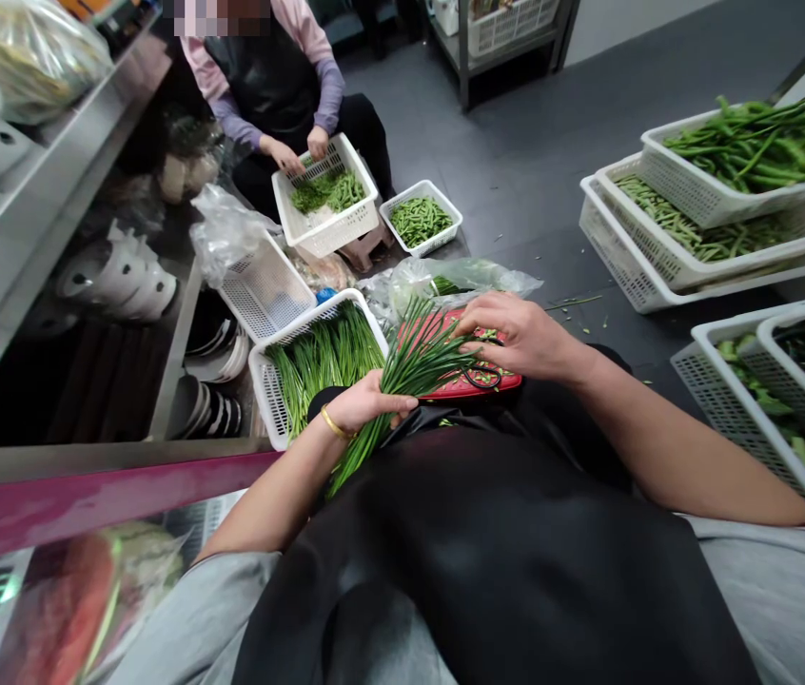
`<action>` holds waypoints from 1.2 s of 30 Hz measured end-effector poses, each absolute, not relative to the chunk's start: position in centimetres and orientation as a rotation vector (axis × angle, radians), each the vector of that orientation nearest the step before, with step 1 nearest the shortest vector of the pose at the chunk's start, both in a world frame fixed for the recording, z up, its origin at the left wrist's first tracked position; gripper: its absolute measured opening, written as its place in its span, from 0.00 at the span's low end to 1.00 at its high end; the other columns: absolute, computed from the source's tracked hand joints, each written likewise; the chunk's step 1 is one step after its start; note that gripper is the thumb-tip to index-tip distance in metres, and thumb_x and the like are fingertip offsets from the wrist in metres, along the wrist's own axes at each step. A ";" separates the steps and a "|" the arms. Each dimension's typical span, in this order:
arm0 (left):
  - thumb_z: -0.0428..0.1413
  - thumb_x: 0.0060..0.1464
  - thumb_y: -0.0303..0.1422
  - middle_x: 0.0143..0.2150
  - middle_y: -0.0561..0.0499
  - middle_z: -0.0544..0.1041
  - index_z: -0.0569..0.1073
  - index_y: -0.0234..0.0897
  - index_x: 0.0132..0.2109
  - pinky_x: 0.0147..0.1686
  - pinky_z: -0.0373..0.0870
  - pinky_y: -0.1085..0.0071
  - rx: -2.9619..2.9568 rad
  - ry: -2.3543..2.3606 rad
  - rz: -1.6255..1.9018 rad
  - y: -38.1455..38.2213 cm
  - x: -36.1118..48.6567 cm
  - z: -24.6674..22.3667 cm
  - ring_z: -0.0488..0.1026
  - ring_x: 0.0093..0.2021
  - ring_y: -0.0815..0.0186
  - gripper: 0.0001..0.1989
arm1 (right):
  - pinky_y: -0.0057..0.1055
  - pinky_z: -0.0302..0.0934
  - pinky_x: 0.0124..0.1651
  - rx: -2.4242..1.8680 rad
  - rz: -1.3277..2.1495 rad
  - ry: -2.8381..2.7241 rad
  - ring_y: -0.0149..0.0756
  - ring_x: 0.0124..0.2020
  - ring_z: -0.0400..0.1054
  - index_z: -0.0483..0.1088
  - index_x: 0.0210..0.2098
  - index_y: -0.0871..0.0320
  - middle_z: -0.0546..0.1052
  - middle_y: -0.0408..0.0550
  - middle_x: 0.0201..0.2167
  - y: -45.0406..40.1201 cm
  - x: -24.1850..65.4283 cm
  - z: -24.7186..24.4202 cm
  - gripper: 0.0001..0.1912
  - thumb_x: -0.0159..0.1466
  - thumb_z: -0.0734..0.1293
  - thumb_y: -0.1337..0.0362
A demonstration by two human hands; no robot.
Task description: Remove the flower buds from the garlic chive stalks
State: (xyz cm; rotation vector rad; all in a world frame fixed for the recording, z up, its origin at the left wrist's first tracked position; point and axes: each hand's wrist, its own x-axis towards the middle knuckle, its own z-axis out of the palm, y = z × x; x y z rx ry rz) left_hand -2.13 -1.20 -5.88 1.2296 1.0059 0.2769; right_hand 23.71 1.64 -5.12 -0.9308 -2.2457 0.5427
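Note:
A bunch of green chives [422, 352] lies across my lap, gripped near its middle by my left hand [366, 404], which wears a yellow bangle. My right hand [509, 333] has its bent fingers at the tips of the bunch, closed on some of them; the exact pinch is partly hidden. Below the tips is a red textured surface [445, 388] scattered with green bits. Black-handled scissors [489, 379] rest on it, beneath my right hand. To the left, a white basket [266, 395] holds many more chives [317, 357].
Across from me a person [266, 86] handles greens in a white basket [323, 238]. Nearby stand a small basket of cut green pieces [421, 224] and plastic bags [474, 276]. Stacked vegetable baskets [702, 205] are at right. A metal shelf [52, 190] runs along the left.

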 end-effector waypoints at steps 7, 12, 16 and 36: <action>0.66 0.39 0.43 0.15 0.53 0.68 0.67 0.31 0.21 0.18 0.61 0.75 1.172 0.905 0.313 -1.3 -2.5 -6.1 0.64 0.15 0.72 0.21 | 0.33 0.61 0.41 -0.893 0.754 -2.141 0.35 0.34 0.69 0.73 0.34 0.58 0.77 0.47 0.32 1.1 23.8 -4.6 0.05 0.60 0.66 0.64; 0.67 0.37 0.43 0.15 0.54 0.68 0.69 0.31 0.25 0.17 0.61 0.75 1.102 0.846 0.360 -1.4 -2.6 -6.2 0.63 0.15 0.73 0.20 | 0.31 0.63 0.39 -0.875 0.843 -2.038 0.33 0.32 0.69 0.73 0.33 0.58 0.78 0.47 0.31 0.6 23.8 -4.2 0.07 0.61 0.64 0.63; 0.66 0.39 0.42 0.16 0.52 0.69 0.68 0.31 0.22 0.18 0.62 0.75 1.156 0.889 0.348 -1.3 -2.7 -6.3 0.64 0.15 0.73 0.20 | 0.36 0.63 0.43 -0.897 0.558 -2.148 0.36 0.34 0.70 0.73 0.34 0.58 0.77 0.49 0.31 0.5 23.5 -4.4 0.07 0.62 0.63 0.64; 0.66 0.39 0.41 0.16 0.54 0.69 0.68 0.31 0.20 0.19 0.61 0.75 1.205 1.097 0.377 -1.2 -2.3 -6.1 0.65 0.16 0.73 0.19 | 0.37 0.67 0.44 -0.864 1.043 -1.068 0.34 0.35 0.72 0.70 0.32 0.54 0.76 0.44 0.32 2.5 22.7 -7.0 0.08 0.57 0.63 0.58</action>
